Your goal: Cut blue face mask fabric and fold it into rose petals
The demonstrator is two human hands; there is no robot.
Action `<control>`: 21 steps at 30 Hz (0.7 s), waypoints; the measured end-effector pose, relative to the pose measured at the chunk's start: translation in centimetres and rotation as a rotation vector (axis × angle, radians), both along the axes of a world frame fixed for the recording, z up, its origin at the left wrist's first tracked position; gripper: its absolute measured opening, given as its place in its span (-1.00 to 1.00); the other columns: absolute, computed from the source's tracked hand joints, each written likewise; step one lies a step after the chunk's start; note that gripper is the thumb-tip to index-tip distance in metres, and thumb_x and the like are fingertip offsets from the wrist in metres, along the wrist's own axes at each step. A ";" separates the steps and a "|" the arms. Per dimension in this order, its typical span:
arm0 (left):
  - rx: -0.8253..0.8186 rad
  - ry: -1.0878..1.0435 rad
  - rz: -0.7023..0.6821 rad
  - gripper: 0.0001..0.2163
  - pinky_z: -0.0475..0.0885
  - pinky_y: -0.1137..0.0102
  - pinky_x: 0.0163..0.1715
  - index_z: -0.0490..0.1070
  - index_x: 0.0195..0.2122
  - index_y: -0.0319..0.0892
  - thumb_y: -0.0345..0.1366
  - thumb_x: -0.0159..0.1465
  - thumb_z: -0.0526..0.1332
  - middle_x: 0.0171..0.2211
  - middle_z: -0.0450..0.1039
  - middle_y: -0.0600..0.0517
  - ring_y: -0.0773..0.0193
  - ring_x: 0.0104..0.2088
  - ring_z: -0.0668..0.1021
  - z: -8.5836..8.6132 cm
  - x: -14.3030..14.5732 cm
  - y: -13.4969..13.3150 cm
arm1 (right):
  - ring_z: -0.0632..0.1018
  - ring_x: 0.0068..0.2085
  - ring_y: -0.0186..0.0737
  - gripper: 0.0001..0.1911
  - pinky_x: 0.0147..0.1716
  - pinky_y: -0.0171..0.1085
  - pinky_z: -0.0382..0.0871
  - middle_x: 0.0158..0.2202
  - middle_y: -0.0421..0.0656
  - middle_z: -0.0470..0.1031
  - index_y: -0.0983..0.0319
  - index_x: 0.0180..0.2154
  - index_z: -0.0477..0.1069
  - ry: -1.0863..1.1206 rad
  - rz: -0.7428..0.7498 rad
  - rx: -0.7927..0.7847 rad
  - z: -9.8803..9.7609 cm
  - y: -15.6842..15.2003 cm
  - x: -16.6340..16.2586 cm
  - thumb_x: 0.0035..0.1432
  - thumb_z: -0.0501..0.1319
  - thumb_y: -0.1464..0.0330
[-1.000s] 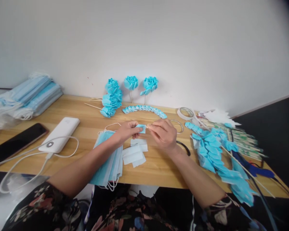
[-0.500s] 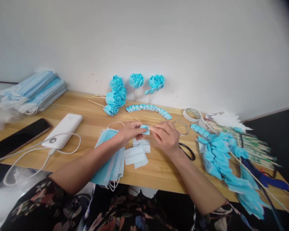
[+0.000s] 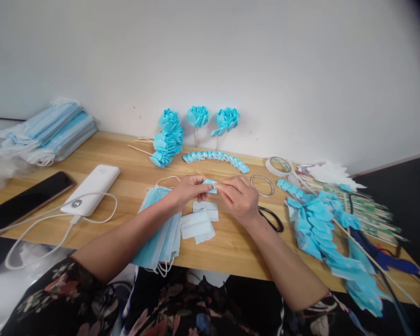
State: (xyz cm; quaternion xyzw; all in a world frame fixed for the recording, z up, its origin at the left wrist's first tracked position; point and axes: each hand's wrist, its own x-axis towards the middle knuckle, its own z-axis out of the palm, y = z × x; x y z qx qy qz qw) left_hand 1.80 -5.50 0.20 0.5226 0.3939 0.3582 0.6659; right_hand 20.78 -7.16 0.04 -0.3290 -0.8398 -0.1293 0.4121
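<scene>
The small blue piece (image 3: 208, 181) sits above the table (image 3: 231, 254), pinched by the left hand (image 3: 192, 189), seemingly to steady it, while the right hand (image 3: 241, 196) brings its fingertips together at the right edge, their grip unclear. Pale cut pieces (image 3: 197, 227) lie just nearer, apparently within reach; masks (image 3: 163, 238) lie left, 2 upright flowers (image 3: 198, 116) far.

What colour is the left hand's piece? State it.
The piece is light blue; the head view shows it.
</scene>
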 end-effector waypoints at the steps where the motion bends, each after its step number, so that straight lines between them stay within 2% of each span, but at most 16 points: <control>1: -0.001 -0.002 -0.001 -0.74 0.26 0.46 -0.56 0.38 -0.49 -0.24 -0.14 0.07 0.34 -0.58 0.40 0.08 0.44 -0.59 0.40 0.0 0.0 0.0 | 0.48 -0.29 -0.20 -0.81 -0.29 -0.22 0.39 -0.34 -0.13 0.57 0.15 -0.20 0.54 -0.003 -0.002 -0.011 0.0 0.0 0.0 0.23 0.19 0.49; 8: -0.045 -0.060 -0.007 -0.72 0.29 0.45 -0.50 0.39 -0.46 -0.24 -0.12 0.05 0.37 -0.53 0.43 0.06 0.43 -0.55 0.42 -0.3 -0.2 0.0 | 0.48 -0.25 -0.17 -0.81 -0.28 -0.21 0.38 -0.29 -0.11 0.57 0.16 -0.19 0.54 -0.016 -0.006 -0.132 0.2 -0.2 -0.1 0.26 0.17 0.47; 15: -0.060 -0.058 0.036 -0.72 0.30 0.45 -0.47 0.41 -0.44 -0.25 -0.13 0.04 0.37 -0.54 0.43 0.05 0.42 -0.56 0.42 -0.1 -0.4 0.3 | 0.50 -0.19 -0.13 -0.66 -0.25 -0.18 0.42 -0.21 -0.09 0.55 0.13 -0.07 0.53 -0.026 0.029 -0.232 0.2 -0.2 0.0 0.21 0.12 0.53; 18: -0.011 0.030 0.043 -0.74 0.28 0.46 -0.50 0.40 -0.47 -0.25 -0.14 0.06 0.34 -0.56 0.42 0.06 0.43 -0.58 0.40 0.0 -0.4 0.4 | 0.50 -0.16 -0.14 -0.66 -0.20 -0.15 0.43 -0.20 -0.08 0.53 0.13 -0.08 0.53 0.108 0.036 -0.322 0.2 0.0 0.2 0.21 0.09 0.51; 21: 0.059 0.127 0.014 -0.75 0.26 0.47 -0.54 0.37 -0.50 -0.23 -0.14 0.08 0.30 -0.60 0.39 0.07 0.41 -0.58 0.39 0.0 -0.2 0.4 | 0.52 -0.08 -0.15 -0.62 -0.22 -0.19 0.46 -0.08 -0.07 0.52 0.11 0.06 0.42 0.314 0.020 -0.545 0.2 0.1 0.4 0.24 0.09 0.43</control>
